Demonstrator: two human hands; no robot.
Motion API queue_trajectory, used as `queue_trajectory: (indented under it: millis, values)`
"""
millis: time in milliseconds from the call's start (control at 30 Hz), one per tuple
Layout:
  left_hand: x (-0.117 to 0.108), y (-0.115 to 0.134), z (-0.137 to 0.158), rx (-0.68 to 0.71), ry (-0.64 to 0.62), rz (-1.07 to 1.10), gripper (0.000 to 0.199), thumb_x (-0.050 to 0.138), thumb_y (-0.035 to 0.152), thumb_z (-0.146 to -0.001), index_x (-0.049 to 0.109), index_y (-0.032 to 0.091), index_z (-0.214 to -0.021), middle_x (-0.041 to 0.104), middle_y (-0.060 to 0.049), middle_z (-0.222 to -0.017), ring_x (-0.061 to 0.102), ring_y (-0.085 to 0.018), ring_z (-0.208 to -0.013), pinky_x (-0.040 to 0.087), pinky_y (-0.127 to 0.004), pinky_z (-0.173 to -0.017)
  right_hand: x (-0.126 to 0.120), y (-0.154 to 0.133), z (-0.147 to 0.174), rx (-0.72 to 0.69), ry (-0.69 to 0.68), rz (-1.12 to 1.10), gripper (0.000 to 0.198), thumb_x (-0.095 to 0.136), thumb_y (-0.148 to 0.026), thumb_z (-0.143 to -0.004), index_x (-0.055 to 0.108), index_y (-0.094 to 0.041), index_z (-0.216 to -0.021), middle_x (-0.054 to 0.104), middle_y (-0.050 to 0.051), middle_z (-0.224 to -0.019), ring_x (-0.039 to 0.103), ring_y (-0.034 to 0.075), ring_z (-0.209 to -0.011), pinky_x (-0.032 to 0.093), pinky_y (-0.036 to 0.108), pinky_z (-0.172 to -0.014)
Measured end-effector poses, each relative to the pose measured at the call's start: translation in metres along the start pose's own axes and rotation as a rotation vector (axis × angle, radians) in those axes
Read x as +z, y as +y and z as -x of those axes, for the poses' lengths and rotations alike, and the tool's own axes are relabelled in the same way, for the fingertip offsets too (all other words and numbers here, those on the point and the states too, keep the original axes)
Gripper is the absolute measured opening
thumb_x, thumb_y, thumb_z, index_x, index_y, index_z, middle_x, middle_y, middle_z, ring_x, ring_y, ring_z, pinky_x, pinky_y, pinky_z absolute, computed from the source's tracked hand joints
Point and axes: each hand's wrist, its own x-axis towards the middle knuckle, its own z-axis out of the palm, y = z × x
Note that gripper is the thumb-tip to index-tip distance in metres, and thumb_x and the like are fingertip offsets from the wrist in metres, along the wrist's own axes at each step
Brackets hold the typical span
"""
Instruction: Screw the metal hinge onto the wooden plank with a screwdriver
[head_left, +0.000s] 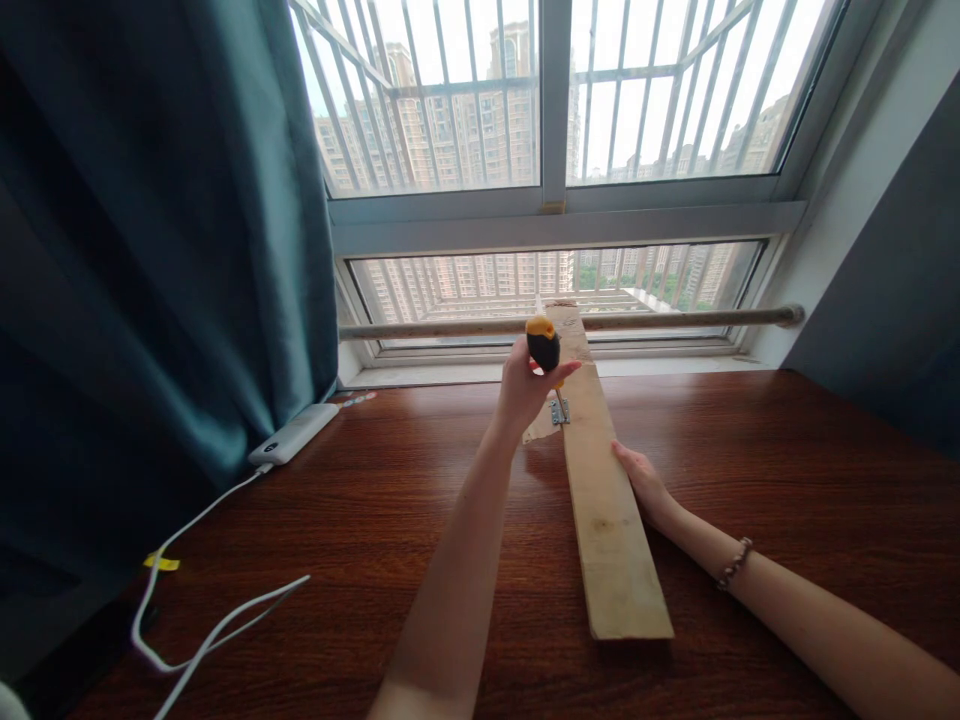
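Note:
My left hand (521, 385) is closed around a screwdriver (543, 345) with a black and yellow handle. The screwdriver's shaft points down at a small metal hinge (559, 412). That hinge lies at the left edge of a long, pale wooden board (611, 520), and a second piece of wood (538, 428) shows to its left, partly hidden by my left hand. At the board's right edge, my right hand (642, 480) grips the side, its fingers partly out of sight.
The brown wood-grain tabletop (720, 430) reaches to the window sill. A horizontal rail (697, 318) crosses in front of the window, by the board's far end. On the left are a white power bank (294, 436), its white cable (196, 535) and a dark blue curtain (247, 220).

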Motion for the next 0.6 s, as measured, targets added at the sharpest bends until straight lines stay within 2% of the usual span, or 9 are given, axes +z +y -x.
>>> queue_trajectory:
  millis: [100,300,500,600]
  values:
    - [-0.004,-0.002,0.000,-0.006,0.041,-0.052,0.035,0.084,0.021,-0.040,0.057,0.015,-0.061,0.053,0.002,-0.061,0.046,-0.010,-0.057,0.037,-0.022,-0.055,0.001,-0.001,0.001,0.004,-0.001,-0.020,0.043,0.058,-0.048,-0.077,0.065,-0.011,-0.097,0.070,0.011,-0.089,0.067,0.024,-0.074,0.055,0.035,-0.068]
    - [-0.008,0.001,0.000,0.036,-0.036,-0.129,0.030,0.080,0.022,-0.050,0.058,0.017,-0.070,0.059,-0.001,-0.068,0.054,-0.014,-0.066,0.043,-0.024,-0.061,-0.001,0.000,0.000,-0.008,-0.013,-0.005,0.042,0.057,-0.048,-0.078,0.066,-0.011,-0.095,0.070,0.011,-0.090,0.067,0.023,-0.076,0.055,0.034,-0.070]
    - [-0.004,0.009,0.002,-0.083,-0.185,0.126,0.029,0.071,0.013,-0.060,0.054,0.018,-0.083,0.062,-0.005,-0.081,0.059,-0.016,-0.076,0.045,-0.027,-0.070,-0.003,0.003,-0.001,-0.007,0.003,-0.004,0.040,0.057,-0.048,-0.078,0.066,-0.012,-0.092,0.070,0.011,-0.090,0.067,0.023,-0.076,0.055,0.033,-0.070]
    - [0.001,0.005,0.005,-0.069,-0.159,0.184,0.031,0.070,0.009,-0.061,0.051,0.019,-0.083,0.058,-0.001,-0.075,0.055,-0.013,-0.070,0.044,-0.025,-0.067,-0.001,0.002,-0.001,0.000,0.010,-0.023,0.039,0.058,-0.047,-0.077,0.066,-0.012,-0.092,0.070,0.010,-0.090,0.067,0.023,-0.077,0.055,0.033,-0.071]
